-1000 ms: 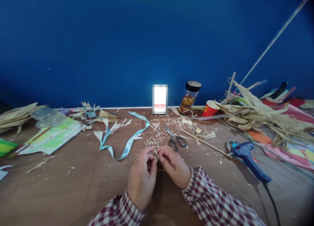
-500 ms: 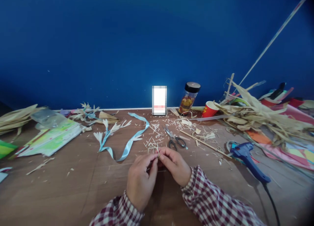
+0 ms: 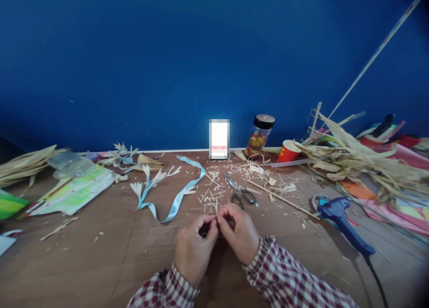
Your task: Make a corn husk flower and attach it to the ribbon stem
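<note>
My left hand (image 3: 196, 245) and my right hand (image 3: 239, 232) meet fingertip to fingertip above the table, both pinched closed. Between them is a thin pale husk strip (image 3: 216, 212), mostly hidden by the fingers. Just beyond the fingertips lie several cut husk scraps (image 3: 212, 177). Black-handled scissors (image 3: 239, 194) rest near my right hand with their blades pointing away. Left of the hands, a stem wrapped in light blue ribbon (image 3: 172, 207) bears white husk flowers (image 3: 136, 189), the ribbon's free end curling across the table.
On the right are a blue glue gun (image 3: 348, 230) with its cord, a thin stick (image 3: 283, 198), a red paper cup (image 3: 287, 151) and piled dried husks (image 3: 335, 158). A lidded jar (image 3: 258, 138) stands by the wall. At left lie painted paper (image 3: 77, 187) and more husks (image 3: 27, 167).
The view has shifted slightly, so everything sits a little lower and to the right. My fingertips stay together, and the right hand is slightly more bent.
</note>
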A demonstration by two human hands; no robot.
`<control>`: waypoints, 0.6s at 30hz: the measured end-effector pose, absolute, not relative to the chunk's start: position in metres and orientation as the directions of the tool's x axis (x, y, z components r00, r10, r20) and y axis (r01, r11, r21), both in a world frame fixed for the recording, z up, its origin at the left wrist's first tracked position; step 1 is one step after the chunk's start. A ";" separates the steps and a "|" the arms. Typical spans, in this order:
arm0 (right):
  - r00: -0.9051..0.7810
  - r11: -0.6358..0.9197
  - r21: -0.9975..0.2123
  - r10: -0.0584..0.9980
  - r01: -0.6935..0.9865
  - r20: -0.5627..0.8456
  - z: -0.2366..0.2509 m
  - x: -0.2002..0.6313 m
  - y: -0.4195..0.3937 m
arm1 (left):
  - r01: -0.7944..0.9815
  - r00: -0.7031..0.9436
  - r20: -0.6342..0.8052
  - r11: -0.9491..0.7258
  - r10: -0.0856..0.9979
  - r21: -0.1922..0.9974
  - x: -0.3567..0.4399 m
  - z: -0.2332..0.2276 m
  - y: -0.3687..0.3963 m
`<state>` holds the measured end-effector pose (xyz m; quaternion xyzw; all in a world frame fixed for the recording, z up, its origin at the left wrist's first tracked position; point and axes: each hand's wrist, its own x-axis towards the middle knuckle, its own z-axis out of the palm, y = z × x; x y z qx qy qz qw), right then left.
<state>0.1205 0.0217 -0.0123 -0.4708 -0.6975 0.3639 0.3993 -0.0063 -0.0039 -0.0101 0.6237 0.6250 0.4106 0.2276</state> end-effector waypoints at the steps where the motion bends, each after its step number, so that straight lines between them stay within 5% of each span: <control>1: -0.234 0.269 -0.894 0.953 0.359 0.193 -0.013 0.121 0.022 | 0.605 -0.114 0.240 -0.124 0.964 0.786 -0.006 -0.011 -0.004; 11: -0.301 0.026 -0.996 0.954 0.087 -0.001 -0.013 0.122 0.026 | 0.540 0.033 0.284 -0.256 0.958 0.802 -0.005 -0.006 -0.004; 18: -0.287 0.077 -0.990 0.957 0.118 0.040 -0.013 0.126 0.027 | 0.580 0.037 0.245 -0.220 0.969 0.784 -0.002 -0.004 -0.004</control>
